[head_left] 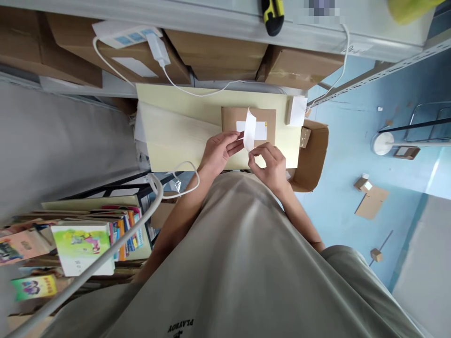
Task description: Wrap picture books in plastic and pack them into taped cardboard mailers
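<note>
Two right fingers (259, 151) tight on white strip (250, 130)

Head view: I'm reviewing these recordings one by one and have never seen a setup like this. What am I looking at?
There is no machine here: a person works with two bare hands. The single picture comes from a camera worn on the head, looking forward and down, so the person's own shirt fills the lower middle. On the pale yellow surface lies a cardboard box with a white label; a small white box is near the right edge. The right hand appears to pinch the lower end of a curled white strip. The left hand is beside it, fingers loosely spread; whether they touch the strip is unclear.
</note>
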Demonstrator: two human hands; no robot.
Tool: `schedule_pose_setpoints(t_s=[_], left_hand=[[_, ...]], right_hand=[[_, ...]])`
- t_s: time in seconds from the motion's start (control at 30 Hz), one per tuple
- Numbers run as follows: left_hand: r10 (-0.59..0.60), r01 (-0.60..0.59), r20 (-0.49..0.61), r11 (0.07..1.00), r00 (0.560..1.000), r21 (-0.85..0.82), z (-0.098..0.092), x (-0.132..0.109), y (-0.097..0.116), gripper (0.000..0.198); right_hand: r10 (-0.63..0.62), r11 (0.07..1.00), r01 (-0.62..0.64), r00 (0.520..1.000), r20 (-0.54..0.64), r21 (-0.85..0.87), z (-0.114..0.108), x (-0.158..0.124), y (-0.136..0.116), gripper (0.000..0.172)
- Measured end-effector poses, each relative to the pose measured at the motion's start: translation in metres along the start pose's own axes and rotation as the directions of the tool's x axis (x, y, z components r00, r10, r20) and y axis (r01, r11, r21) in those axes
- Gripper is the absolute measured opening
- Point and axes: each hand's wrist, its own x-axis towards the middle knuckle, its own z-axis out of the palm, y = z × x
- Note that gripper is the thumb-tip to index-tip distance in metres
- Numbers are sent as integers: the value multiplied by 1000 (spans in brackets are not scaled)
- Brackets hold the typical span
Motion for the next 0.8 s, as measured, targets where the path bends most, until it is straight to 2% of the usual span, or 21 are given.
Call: schedule_pose_setpoints(t_s=[0.13,0.23,0.33,0.43,0.47,0.53,0.6,0.67,0.8], left_hand=[[-31,30,-32,999,999,-26,25,8,-12,49],[-11,10,-105,1000,994,-11,40,14,-24,53],[14,-3,-177,998,984,60,50,20,-37,54],[37,-13,-212,993,977,114,52,22,-48,53],[43,-14,-224,991,974,130,51,22,-51,53],[53,-11,-250,986,967,167,49,20,-56,53],[67,-11,-261,978,963,209,47,17,-59,53],[91,-28,-253,970,963,242,45,13,-62,54],[144,-74,-214,950,966,304,40,8,-69,51]], right_hand=[[-43,999,44,997,65,-11,-8,-1,23,18],[-77,997,81,985,155,-17,-9,0,38,21],[-73,997,73,961,265,8,-10,1,52,24],[-74,990,25,928,366,136,-18,6,68,17],[-68,982,-3,929,364,191,-22,10,74,16],[-19,963,-59,959,284,263,-31,19,87,20],[56,960,-97,986,159,263,-37,30,101,24],[100,969,-117,991,87,217,-40,41,115,27],[66,987,-87,987,149,135,-37,53,134,29]])
